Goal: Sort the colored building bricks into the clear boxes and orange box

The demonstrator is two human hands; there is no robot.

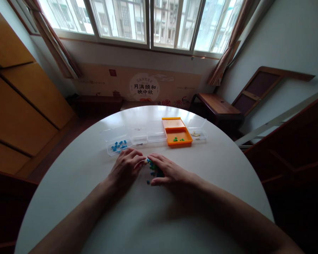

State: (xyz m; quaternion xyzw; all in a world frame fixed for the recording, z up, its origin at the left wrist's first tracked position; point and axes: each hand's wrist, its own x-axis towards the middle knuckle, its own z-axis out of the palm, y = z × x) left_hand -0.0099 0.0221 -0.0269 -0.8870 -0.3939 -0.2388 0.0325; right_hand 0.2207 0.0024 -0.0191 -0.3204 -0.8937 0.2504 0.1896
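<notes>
A heap of small green and blue pieces (152, 165), probably toy bricks, lies on the white round table (122, 211). My right hand (167, 169) curves round its right side with thumb and fingers apart, so its palm hides part of the heap. On the left, my left hand (127, 164) has its fingers pinched together close to the heap. Something pale shows at those fingertips, too small to name. A single blue piece (148, 182) lies just in front of the heap, near my right thumb.
Beyond my hands stand a clear box (108, 151) with blue pieces, two more clear boxes (139, 137), an orange box (180, 144) with green pieces and a clear box (205, 137) with cream pieces. Their lids are up. A wooden chair (218, 104) stands behind the table.
</notes>
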